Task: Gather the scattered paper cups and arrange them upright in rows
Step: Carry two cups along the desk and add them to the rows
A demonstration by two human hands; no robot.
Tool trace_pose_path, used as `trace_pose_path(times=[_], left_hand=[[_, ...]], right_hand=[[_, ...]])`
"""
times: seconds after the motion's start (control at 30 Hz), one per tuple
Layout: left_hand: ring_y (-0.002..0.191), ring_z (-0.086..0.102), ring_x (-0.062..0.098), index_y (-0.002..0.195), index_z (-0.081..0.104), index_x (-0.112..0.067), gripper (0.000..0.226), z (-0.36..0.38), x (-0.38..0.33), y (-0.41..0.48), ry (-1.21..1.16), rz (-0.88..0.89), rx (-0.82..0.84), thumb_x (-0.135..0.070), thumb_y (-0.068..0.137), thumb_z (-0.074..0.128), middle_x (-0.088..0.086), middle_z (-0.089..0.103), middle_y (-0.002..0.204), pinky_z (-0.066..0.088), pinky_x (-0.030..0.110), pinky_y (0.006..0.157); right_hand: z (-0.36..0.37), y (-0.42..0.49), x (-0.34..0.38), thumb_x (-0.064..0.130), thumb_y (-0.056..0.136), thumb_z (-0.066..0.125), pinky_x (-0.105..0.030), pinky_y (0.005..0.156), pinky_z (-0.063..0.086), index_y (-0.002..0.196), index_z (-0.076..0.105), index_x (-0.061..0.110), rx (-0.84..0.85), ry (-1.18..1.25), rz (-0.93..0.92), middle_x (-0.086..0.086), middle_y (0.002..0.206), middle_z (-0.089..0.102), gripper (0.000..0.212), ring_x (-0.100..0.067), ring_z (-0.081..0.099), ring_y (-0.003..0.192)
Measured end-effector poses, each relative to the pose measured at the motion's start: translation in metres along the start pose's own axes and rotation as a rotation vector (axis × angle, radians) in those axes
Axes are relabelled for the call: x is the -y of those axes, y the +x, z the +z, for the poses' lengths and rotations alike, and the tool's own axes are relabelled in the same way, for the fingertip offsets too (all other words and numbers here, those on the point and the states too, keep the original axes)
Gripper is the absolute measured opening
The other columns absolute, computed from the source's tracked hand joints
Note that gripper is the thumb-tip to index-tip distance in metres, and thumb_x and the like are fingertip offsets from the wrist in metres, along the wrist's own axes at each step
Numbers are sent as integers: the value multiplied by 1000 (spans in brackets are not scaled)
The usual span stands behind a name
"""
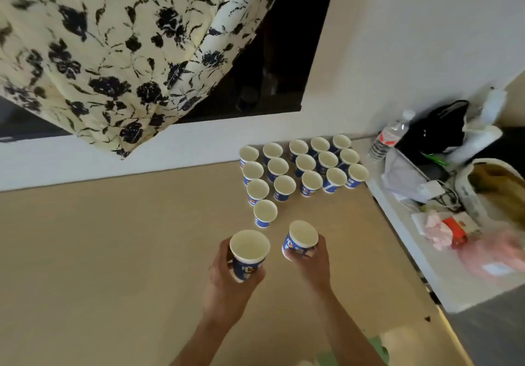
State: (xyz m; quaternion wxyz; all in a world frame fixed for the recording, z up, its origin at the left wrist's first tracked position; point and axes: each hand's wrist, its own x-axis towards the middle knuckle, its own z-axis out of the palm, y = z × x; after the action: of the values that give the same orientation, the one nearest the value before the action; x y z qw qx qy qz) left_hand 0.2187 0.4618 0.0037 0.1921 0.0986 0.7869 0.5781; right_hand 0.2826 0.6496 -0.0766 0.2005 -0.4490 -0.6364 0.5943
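Observation:
Several blue-and-white paper cups [305, 164] stand upright in rows on the tan table [113, 252], against the far wall. One more upright cup [265, 213] stands alone just in front of the rows. My left hand [227, 283] grips a blue paper cup [249, 252], mouth up, above the table. My right hand [314, 263] grips a second cup [301, 240], tilted slightly to the left. Both held cups hover close in front of the single cup.
A white shelf [409, 255] runs along the table's right edge with a water bottle [390, 135], a black bag [437, 127], cables, pink cloth and a red box. A floral curtain [119, 53] hangs over the window at upper left.

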Motion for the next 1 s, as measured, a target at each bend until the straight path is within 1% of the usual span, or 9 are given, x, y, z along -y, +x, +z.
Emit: trace_pose_path(times=[0.07, 0.23, 0.33, 0.37, 0.57, 0.7, 0.77, 0.9, 1.0], left_hand=[[93, 67, 2, 114, 57, -38, 61, 14, -4, 0, 3, -30, -94, -15, 66, 88, -28, 67, 101, 55, 25, 76], [93, 66, 0, 112, 58, -35, 59, 49, -4, -1, 22, -80, -233, -16, 66, 89, -28, 66, 100, 53, 22, 76], [93, 66, -3, 113, 57, -38, 61, 66, -1, -7, 43, -102, -274, -19, 66, 90, -28, 66, 103, 54, 23, 76], [93, 66, -2, 114, 57, -38, 61, 71, 1, -9, 47, -107, -279, -19, 66, 90, -28, 66, 104, 55, 25, 77], [93, 69, 2, 115, 57, -38, 62, 84, 2, -20, 83, -136, -325, -22, 65, 91, -22, 69, 105, 56, 28, 78], [92, 71, 5, 114, 58, -33, 60, 87, 2, -25, 106, -164, -341, -14, 67, 90, -18, 71, 102, 59, 36, 80], [93, 71, 6, 115, 58, -32, 60, 88, 0, -24, 107, -171, -332, -15, 67, 90, -16, 71, 104, 59, 37, 82], [93, 70, 5, 113, 58, -37, 60, 93, -5, -23, 122, -172, -322, -31, 60, 85, -19, 70, 105, 57, 27, 78], [96, 69, 4, 117, 57, -37, 63, 95, -8, -23, 124, -161, -310, -29, 62, 86, -20, 69, 107, 57, 26, 78]], right_hand=[[-1, 28, -7, 3, 68, 85, -16, 70, 51, 113, 53, 29, 83, -34, -6, 2, 109, 69, 61, -10, 69, 90], [-3, 85, -21, 13, 69, 85, -20, 73, 51, 117, 52, 27, 208, -120, -37, 6, 107, 68, 60, -11, 69, 91], [-3, 112, -34, 10, 71, 83, -30, 83, 55, 120, 51, 21, 264, -170, -64, 1, 108, 69, 60, -20, 69, 94], [-2, 120, -37, 10, 71, 83, -30, 82, 54, 120, 51, 20, 280, -193, -80, -1, 108, 69, 60, -22, 69, 93], [6, 154, -47, 9, 71, 82, -10, 65, 45, 108, 50, 22, 307, -289, -167, -3, 99, 68, 51, -22, 66, 83], [10, 166, -49, 9, 69, 83, -29, 78, 51, 107, 51, 18, 305, -307, -188, -4, 101, 67, 50, -22, 65, 86], [12, 169, -49, 10, 69, 83, -30, 78, 51, 107, 52, 18, 305, -305, -199, -3, 100, 67, 50, -20, 64, 84], [11, 171, -52, 12, 70, 84, -19, 72, 44, 106, 51, 22, 305, -300, -200, 2, 99, 66, 50, -14, 62, 84], [11, 173, -53, 12, 70, 84, -2, 64, 39, 105, 49, 27, 317, -281, -196, 5, 98, 65, 52, 4, 61, 77]])
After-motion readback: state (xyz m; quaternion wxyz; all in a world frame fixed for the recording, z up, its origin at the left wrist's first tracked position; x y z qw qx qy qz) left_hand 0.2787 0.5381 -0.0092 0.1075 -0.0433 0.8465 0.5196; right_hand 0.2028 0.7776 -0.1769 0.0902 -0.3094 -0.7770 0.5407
